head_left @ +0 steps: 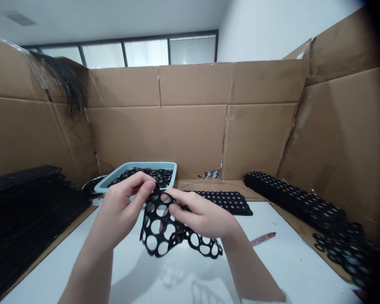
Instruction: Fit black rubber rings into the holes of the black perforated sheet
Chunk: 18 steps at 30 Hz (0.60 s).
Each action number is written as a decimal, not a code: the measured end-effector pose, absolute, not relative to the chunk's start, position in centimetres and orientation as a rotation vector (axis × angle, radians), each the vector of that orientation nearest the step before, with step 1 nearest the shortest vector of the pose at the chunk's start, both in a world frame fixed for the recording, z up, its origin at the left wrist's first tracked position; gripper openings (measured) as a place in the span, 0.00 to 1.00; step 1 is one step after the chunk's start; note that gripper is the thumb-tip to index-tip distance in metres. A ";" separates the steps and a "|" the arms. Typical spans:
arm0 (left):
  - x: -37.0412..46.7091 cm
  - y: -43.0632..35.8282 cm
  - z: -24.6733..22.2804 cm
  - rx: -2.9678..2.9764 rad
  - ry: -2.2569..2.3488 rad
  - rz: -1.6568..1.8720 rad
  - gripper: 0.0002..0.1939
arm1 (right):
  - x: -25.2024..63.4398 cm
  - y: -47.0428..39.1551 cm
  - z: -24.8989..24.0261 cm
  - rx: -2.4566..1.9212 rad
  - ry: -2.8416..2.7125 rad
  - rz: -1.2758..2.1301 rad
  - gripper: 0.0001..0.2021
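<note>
Clock centred on hands, from my remote seat: biggest are the cardboard walls [190,135], then the white tabletop [133,270]. Dark layered pile [22,211] at 9 o'clock, black perforated stack [294,202] approx. 3, light-blue basin [176,173] w/ black ring pieces [164,175] at 11. Left hand [125,207] pinches the top edge of a black ring mesh [156,226], thumb vs. index; right hand [199,211] grips it too, just beside. Mesh hangs in two flaps above the tabletop. Flat perforated sheet [231,200] approx. 2, partly behind right hand; slim red pointed item [264,239] between 3 & 4, no firm ID. Risks, IMO: uneven pull could tear the thin webs btwn holes; a slack pinch could let the flaps fold & snag.
</note>
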<state>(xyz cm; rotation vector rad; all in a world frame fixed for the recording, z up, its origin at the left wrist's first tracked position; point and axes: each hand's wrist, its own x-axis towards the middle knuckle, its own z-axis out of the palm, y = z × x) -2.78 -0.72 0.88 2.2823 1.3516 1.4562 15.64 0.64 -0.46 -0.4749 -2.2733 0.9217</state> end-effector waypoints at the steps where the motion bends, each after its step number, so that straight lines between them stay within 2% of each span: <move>1: -2.6 -0.7 0.9 2.263 1.379 1.548 0.10 | 15.6 0.7 -0.5 -0.485 -2.259 0.945 0.07; 6: -1.8 -1.0 0.9 2.102 1.386 1.915 0.11 | 15.5 0.7 -0.6 -0.499 -2.213 1.169 0.10; 11: -1.2 -1.2 0.8 1.993 1.412 2.212 0.11 | 15.7 0.3 -0.3 -0.493 -2.216 1.216 0.11; 18: -0.4 -1.0 0.6 1.990 1.431 2.308 0.15 | 15.6 0.3 -0.2 -0.429 -2.243 1.135 0.12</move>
